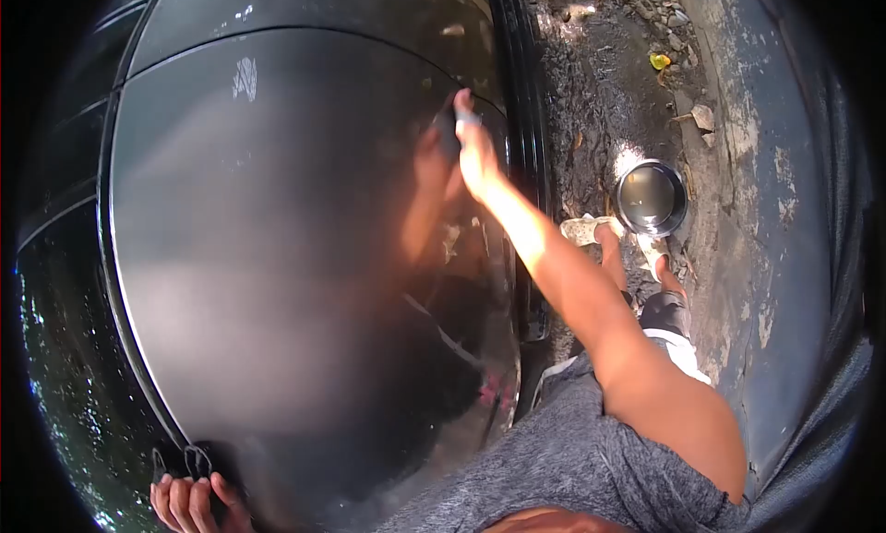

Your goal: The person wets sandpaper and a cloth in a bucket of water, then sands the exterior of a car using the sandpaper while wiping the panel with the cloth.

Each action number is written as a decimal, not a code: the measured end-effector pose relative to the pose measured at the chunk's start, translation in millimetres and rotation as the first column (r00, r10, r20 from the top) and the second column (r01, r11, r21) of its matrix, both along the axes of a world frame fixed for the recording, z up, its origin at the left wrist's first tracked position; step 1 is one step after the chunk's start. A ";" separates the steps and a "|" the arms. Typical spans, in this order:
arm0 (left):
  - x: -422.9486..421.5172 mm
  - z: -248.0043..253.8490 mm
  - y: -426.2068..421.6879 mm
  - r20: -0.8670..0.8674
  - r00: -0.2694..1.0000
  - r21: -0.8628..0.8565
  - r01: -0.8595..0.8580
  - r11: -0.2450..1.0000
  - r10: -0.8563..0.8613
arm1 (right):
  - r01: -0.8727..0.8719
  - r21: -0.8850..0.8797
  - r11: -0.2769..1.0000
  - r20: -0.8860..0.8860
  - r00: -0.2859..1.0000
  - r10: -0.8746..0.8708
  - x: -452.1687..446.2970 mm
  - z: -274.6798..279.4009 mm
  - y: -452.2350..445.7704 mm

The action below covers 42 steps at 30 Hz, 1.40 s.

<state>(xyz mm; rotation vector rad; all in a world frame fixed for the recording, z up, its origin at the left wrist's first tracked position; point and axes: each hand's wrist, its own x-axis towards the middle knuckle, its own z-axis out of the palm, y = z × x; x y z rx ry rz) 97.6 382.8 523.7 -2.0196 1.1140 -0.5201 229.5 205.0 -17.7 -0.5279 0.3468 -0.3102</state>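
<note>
My right hand [474, 150] is stretched across the dark, glossy car panel [277, 256], close to the panel's right side. Its fingers press together against the surface, around a dark grey piece [448, 134] too blurred to name. A reflection of the hand and forearm shows in the panel beside it. At the lower left my left hand [192, 505] has bent fingers at the panel's edge, with the thumb apart. Thin black loops [197, 461] stand just above these fingertips; what lies under the fingers is hidden.
A round metal bowl [652, 199] holding cloudy liquid stands on the wet, dirty ground by my feet [591, 230]. Along the right runs a worn grey wall-like surface [784, 256]. Small stones and a yellow leaf [659, 61] lie at the top right.
</note>
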 end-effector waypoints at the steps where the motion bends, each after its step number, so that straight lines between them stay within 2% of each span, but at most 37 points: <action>1: 4.0 0.3 0.6 -0.013 0.999 0.012 0.041 0.999 -0.041 | 0.075 -0.098 0.992 0.062 0.996 -0.069 -1.4 0.1 -1.1; 2: 7.5 -1.4 1.1 -0.011 0.999 0.003 0.048 0.999 -0.048 | 0.028 -0.110 0.994 0.074 0.997 -0.020 -18.4 28.3 4.8; 3: 8.0 -2.7 1.1 -0.006 0.999 0.001 0.053 0.999 -0.053 | 0.101 -0.248 0.964 0.274 0.961 -0.030 -10.0 -20.3 26.1; 5: 1.4 3.1 -1.7 -0.026 0.999 0.024 0.028 0.999 -0.027 | -0.065 0.165 0.984 0.007 0.998 0.064 10.3 10.5 -16.8; 6: 1.3 -0.1 -2.0 -0.010 1.000 0.016 0.011 1.000 -0.011 | 0.060 -0.235 0.970 0.085 0.996 -0.041 25.5 -0.8 -35.0; 7: 0.5 -2.4 -1.9 0.011 1.000 0.006 -0.002 1.000 0.002 | 0.038 -0.274 0.961 0.079 0.997 -0.017 25.5 -0.7 -39.0; 9: 3.5 -1.5 -1.4 0.020 1.000 0.017 0.013 1.000 -0.013 | -0.089 0.042 0.995 0.059 0.994 0.087 -10.3 45.4 -25.6; 13: 2.6 -1.8 -3.2 -0.021 1.000 0.010 0.014 1.000 -0.014 | -0.040 0.065 0.997 0.124 0.992 0.031 5.1 29.4 -34.0; 14: -0.8 -3.1 -4.2 -0.016 1.000 0.012 -0.005 1.000 0.005 | 0.117 -0.328 0.937 0.249 0.968 -0.034 27.8 -7.1 -41.0; 15: -2.6 -3.3 -4.9 -0.004 1.000 0.013 -0.017 1.000 0.017 | 0.118 -0.374 0.920 0.244 0.969 -0.025 24.0 -3.9 -41.8; 16: 0.7 -4.1 -5.6 0.010 1.000 0.009 -0.013 1.000 0.013 | 0.021 -0.154 0.988 0.159 0.987 0.004 -1.1 29.2 -33.5; 17: 3.0 -4.9 -3.2 0.019 1.000 -0.001 0.003 1.000 -0.003 | -0.052 0.076 0.996 0.089 0.995 0.045 -21.1 62.4 -24.9; 18: 3.6 -2.8 -0.3 0.005 1.000 -0.009 0.019 1.000 -0.019 | 0.097 -0.161 0.982 0.314 0.948 -0.042 -17.8 12.0 16.9; 19: 4.0 -2.3 0.9 -0.012 1.000 -0.015 0.028 0.999 -0.028 | 0.105 -0.163 0.981 0.313 0.948 -0.049 -9.3 13.7 3.4; 21: -0.2 2.3 1.7 -0.040 0.999 -0.022 0.025 0.999 -0.026 | 0.075 -0.174 0.982 0.052 0.996 -0.067 12.5 17.4 -23.6; 23: -5.4 0.8 2.3 -0.031 0.999 -0.026 0.017 1.000 -0.018 | 0.019 -0.273 0.962 0.002 1.000 -0.019 25.4 24.8 -47.1; 25: 1.3 -1.5 0.2 -0.016 0.999 -0.026 0.033 0.999 -0.033 | -0.030 -0.031 0.999 0.065 0.997 0.031 2.2 44.4 -26.0; 26: 5.1 -3.1 -0.9 -0.005 0.999 -0.025 0.040 0.999 -0.041 | -0.003 -0.110 0.994 0.150 0.989 0.019 -3.4 44.1 -16.7; 27: 7.3 -6.2 -1.5 0.007 0.999 -0.026 0.050 0.998 -0.050 | -0.062 -0.222 0.973 -0.043 0.998 0.054 0.6 38.7 -17.9; 29: 3.3 -2.8 -2.5 -0.014 1.000 -0.025 0.014 1.000 -0.014 | 0.084 -0.212 0.974 0.062 0.995 -0.072 37.1 -10.4 -30.3; 31: 0.8 -1.9 -0.4 -0.020 1.000 -0.030 0.022 0.999 -0.023 | -0.012 -0.193 0.981 -0.079 0.997 -0.003 44.1 12.6 -33.7; 33: 6.5 -2.7 1.1 -0.029 0.998 -0.039 0.053 0.998 -0.055 | -0.015 -0.146 0.989 0.128 0.991 0.034 -4.6 67.9 -24.0; 34: 9.7 -4.8 0.1 -0.026 0.998 -0.044 0.061 0.997 -0.062 | 0.000 -0.262 0.965 0.117 0.993 0.032 -2.3 67.4 -19.4; 39: 3.6 -5.1 -7.6 0.006 1.000 -0.014 0.008 1.000 -0.008 | 0.013 -0.182 0.983 0.030 1.000 -0.008 23.0 72.2 -45.3; 41: 7.9 -5.8 -4.4 -0.012 0.999 -0.028 0.045 0.999 -0.045 | 0.036 -0.396 0.917 0.101 0.995 0.004 -1.1 48.1 -9.5; 42: 8.0 -5.3 -5.3 -0.010 0.999 -0.023 0.041 0.999 -0.041 | -0.034 -0.265 0.964 -0.068 0.998 0.017 10.6 41.6 -12.7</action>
